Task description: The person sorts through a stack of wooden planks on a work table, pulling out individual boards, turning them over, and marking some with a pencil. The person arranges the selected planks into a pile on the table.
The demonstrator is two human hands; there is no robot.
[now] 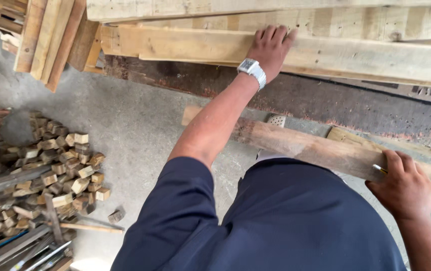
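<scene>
On the concrete floor of a wood yard, a person in a dark blue shirt leans over a stack of pale planks. The left hand is stretched forward and lies flat on the top face of one pale plank, fingers spread and extended, so its grip is open, pressing rather than clutching. A silver wristwatch sits on that wrist.

The right hand is lower and nearer the body, with its grip closed over the edge of a darker, weathered plank that runs slantwise from the left toward the lower right. A small yellow-tipped object, perhaps a pencil, shows just beside the fingers; whether it is held cannot be told.

Between the two planks lies a broad dark beam, with reddish sawdust along its edges. The weathered plank lies near this beam, well apart from the pale plank under the left hand.

To the left on the floor sits a heap of small wooden offcut blocks, with one block lying a little apart from it. More boards lean at the upper left.
</scene>
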